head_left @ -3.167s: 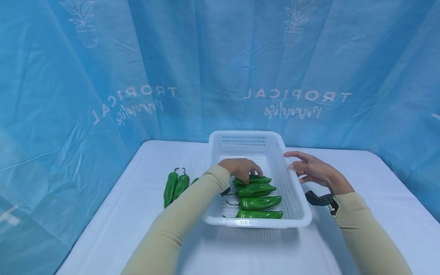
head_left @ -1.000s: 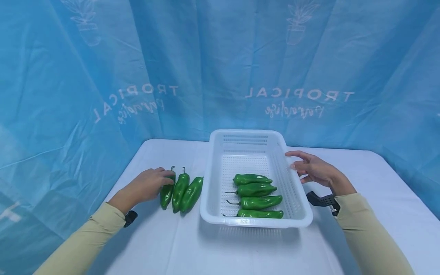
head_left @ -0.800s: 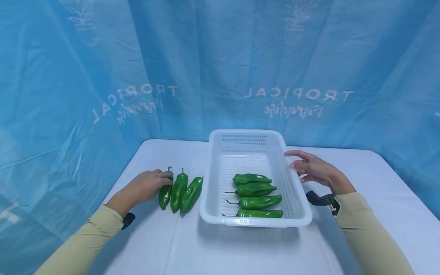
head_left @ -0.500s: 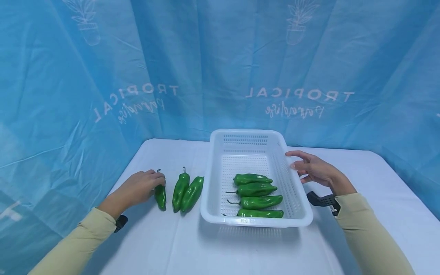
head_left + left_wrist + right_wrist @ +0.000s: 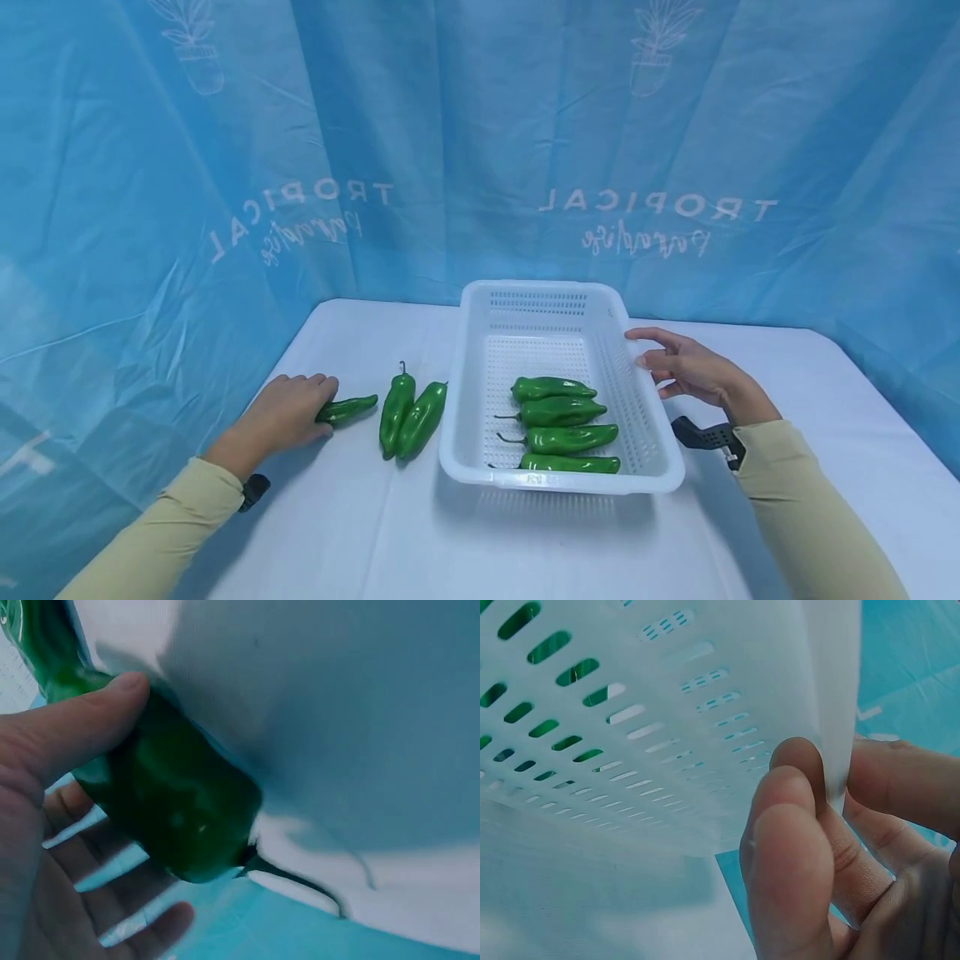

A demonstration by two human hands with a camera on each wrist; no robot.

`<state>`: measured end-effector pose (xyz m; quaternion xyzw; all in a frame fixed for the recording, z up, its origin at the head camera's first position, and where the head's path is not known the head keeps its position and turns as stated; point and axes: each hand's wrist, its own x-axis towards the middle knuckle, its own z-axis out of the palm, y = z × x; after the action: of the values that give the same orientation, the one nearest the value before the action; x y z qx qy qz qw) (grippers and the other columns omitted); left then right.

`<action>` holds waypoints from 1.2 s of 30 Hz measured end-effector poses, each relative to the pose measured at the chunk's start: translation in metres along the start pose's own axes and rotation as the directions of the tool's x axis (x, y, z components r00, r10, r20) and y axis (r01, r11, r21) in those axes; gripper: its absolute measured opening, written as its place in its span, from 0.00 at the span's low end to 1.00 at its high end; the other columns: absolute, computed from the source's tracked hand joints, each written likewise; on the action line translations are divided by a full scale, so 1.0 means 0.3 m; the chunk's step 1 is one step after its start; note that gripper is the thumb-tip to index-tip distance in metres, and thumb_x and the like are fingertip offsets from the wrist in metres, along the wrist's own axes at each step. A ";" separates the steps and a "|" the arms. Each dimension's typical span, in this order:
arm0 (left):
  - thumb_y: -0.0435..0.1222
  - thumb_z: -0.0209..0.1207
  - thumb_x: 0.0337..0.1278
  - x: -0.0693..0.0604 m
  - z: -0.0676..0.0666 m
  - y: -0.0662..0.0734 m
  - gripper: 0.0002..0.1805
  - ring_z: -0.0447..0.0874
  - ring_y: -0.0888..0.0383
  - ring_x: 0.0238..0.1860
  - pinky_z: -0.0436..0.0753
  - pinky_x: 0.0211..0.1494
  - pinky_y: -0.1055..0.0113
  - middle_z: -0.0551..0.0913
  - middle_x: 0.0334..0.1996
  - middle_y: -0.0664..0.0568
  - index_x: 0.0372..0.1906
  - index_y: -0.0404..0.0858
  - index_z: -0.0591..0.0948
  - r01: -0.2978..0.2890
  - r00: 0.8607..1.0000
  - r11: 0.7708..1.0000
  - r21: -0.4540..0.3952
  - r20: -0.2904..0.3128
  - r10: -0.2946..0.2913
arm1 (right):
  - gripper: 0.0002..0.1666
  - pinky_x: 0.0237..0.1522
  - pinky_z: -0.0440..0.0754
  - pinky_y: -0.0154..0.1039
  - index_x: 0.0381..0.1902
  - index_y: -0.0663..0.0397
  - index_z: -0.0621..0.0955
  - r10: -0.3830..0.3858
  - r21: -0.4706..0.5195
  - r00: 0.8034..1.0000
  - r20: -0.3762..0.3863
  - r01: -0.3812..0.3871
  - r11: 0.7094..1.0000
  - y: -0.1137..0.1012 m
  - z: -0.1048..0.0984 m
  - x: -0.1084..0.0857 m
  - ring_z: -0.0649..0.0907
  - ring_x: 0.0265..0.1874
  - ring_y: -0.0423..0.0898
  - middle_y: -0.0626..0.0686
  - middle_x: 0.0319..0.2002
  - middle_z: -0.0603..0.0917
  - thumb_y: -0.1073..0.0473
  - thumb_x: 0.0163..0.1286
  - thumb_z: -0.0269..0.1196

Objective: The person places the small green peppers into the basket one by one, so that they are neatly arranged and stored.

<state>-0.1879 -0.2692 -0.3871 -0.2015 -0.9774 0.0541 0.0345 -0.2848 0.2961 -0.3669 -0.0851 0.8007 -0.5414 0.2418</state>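
At the table's left side my left hand (image 5: pixel 285 412) holds a green chili pepper (image 5: pixel 348 409), which lies sideways with its tip to the right. The left wrist view shows the thumb (image 5: pixel 97 716) pressed along this pepper (image 5: pixel 184 791), its curved stem pointing away; the fingers are partly behind it. Two more green peppers (image 5: pixel 396 412) lie side by side to the right. Several peppers (image 5: pixel 570 439) lie in a row inside the white plastic basket (image 5: pixel 562 481). My right hand (image 5: pixel 693 367) pinches the basket's right rim (image 5: pixel 836 712) between thumb and fingers.
The white-covered table (image 5: pixel 525 550) surrounds the basket, whose front end stands above its shadow. A blue printed curtain (image 5: pixel 480 150) hangs behind the table and along the left. Dark straps sit on both wrists, below pale sleeves (image 5: pixel 810 500).
My left hand has left the basket, gripped the leftmost pepper, drawn it left away from the other two and turned it from upright to sideways. The right hand stays at the rim.
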 end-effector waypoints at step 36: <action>0.30 0.63 0.58 -0.055 -0.047 0.030 0.28 0.75 0.42 0.62 0.80 0.52 0.51 0.73 0.67 0.37 0.64 0.46 0.74 0.160 0.939 0.792 -0.589 0.337 0.061 | 0.41 0.40 0.87 0.46 0.76 0.49 0.56 -0.006 0.023 1.000 0.018 0.005 1.000 -0.002 -0.002 -0.001 0.88 0.41 0.46 0.40 0.46 0.85 0.55 0.71 0.62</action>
<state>-0.1681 -0.2662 -0.3749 -0.1636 -0.9384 -0.2301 -0.1993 -0.2848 0.2964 -0.3661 -0.0894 0.7920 -0.5505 0.2486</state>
